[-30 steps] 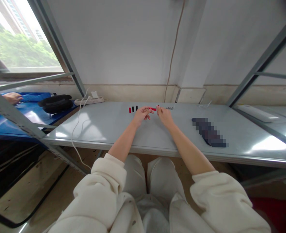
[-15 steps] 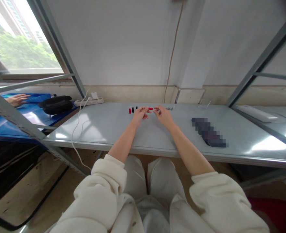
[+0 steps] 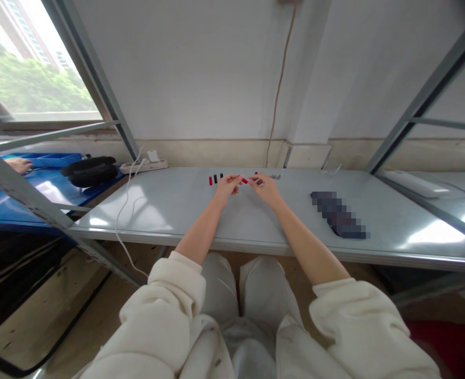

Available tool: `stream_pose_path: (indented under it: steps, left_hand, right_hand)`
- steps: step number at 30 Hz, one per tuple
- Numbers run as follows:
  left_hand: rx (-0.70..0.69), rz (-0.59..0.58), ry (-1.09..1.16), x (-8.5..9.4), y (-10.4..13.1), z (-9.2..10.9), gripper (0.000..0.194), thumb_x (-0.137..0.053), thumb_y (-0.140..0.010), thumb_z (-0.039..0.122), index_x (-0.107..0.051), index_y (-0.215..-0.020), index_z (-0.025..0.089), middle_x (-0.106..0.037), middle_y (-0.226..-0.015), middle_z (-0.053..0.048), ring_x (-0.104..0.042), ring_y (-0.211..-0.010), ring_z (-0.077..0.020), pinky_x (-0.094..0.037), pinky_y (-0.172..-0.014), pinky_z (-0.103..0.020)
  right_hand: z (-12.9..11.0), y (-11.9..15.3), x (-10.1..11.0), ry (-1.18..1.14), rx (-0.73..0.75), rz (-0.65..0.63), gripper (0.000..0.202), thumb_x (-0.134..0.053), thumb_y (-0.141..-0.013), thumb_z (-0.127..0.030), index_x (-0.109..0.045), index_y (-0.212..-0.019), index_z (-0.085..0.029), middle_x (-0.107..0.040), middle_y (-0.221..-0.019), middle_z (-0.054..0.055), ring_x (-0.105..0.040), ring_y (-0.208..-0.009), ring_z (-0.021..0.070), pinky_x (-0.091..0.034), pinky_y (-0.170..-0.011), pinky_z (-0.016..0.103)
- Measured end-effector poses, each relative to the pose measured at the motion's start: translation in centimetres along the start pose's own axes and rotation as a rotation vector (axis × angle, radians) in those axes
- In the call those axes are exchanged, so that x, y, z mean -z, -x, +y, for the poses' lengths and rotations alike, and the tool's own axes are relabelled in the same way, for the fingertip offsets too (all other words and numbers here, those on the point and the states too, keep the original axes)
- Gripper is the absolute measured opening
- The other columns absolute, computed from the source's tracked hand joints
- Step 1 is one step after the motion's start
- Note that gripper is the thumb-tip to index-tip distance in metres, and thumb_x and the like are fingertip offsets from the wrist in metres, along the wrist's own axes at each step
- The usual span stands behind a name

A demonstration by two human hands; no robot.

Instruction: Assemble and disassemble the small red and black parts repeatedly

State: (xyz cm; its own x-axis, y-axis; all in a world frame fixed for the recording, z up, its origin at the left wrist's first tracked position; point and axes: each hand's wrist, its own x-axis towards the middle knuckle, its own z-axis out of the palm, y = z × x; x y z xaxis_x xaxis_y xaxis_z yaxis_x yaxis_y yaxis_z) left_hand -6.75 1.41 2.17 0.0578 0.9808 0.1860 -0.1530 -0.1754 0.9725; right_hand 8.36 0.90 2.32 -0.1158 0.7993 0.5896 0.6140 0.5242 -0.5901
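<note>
Over the back part of the grey table, my left hand (image 3: 226, 187) pinches a small red cylinder (image 3: 244, 180) between thumb and fingertips. From the other side, my right hand (image 3: 268, 189) has its fingers pinched together close to the cylinder's right end; what they grip is too small to make out. Left of my hands, a red cylinder (image 3: 210, 180) and a black cylinder (image 3: 215, 179) stand on the table, with another black cylinder (image 3: 221, 175) partly behind my left hand. A bit of red (image 3: 256, 173) shows behind my right fingers. Small metallic pieces (image 3: 275, 177) lie just beyond my right hand.
A dark pixelated item (image 3: 339, 216) lies at the right on the grey table (image 3: 169, 200). At the back left is a white power strip (image 3: 144, 166) with a cable. Beyond the metal post, another person's hand (image 3: 21, 165) rests by a blue tray (image 3: 61, 159) and a black case (image 3: 90, 171).
The red cylinder between my hands has tilted, its right end now lower. My hands have barely moved. The other person's hand at the left has shifted left.
</note>
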Motion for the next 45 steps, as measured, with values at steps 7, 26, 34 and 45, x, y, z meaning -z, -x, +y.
stream_pose_path:
  steps: [7, 26, 34, 45]
  left_hand:
    - [-0.003, -0.084, -0.001, 0.0, -0.1, -0.4, 0.03, -0.065, -0.065, 0.043, -0.057, -0.074, 0.016, -0.053, -0.058, 0.004, -0.039, -0.037, -0.0022, -0.024, -0.037, -0.019]
    - [0.01, -0.137, -0.005, 0.0, 0.0, -0.3, 0.03, -0.063, -0.069, 0.043, -0.053, -0.064, 0.015, -0.047, -0.051, 0.005, -0.035, -0.035, -0.0016, -0.022, -0.036, -0.019]
    - [-0.068, 0.064, -0.395, -0.1, 0.0, -0.9, 0.018, -0.059, -0.072, 0.028, -0.053, -0.06, 0.017, -0.052, -0.055, 0.001, -0.044, -0.047, -0.0081, -0.033, -0.05, -0.021]
    - [-0.218, 0.016, -1.146, -0.4, 1.0, -1.3, 0.017, -0.048, -0.079, 0.028, -0.061, -0.073, 0.019, -0.064, -0.073, -0.006, -0.059, -0.073, -0.0183, -0.042, -0.068, -0.028]
  right_hand:
    - [-0.1, 0.2, -0.3, 0.004, -0.021, -0.091, 0.025, -0.054, -0.074, -0.036, -0.067, -0.082, -0.016, -0.065, -0.077, 0.007, -0.054, -0.065, 0.014, -0.042, -0.067, 0.028]
    - [-0.6, 0.5, -0.3, -0.072, -0.035, -0.226, 0.025, -0.054, -0.067, -0.04, -0.055, -0.06, -0.015, -0.05, -0.054, -0.002, -0.042, -0.052, 0.0093, -0.033, -0.052, 0.023]
    - [1.2, -0.3, 0.2, 0.134, -0.083, -0.168, 0.016, -0.056, -0.068, -0.031, -0.059, -0.064, -0.016, -0.059, -0.062, 0.003, -0.051, -0.059, 0.013, -0.037, -0.058, 0.025]
    - [5.0, -3.6, 0.5, 0.46, -0.372, -0.264, 0.014, -0.059, -0.068, -0.027, -0.066, -0.073, -0.015, -0.067, -0.079, 0.011, -0.061, -0.076, 0.02, -0.043, -0.064, 0.026]
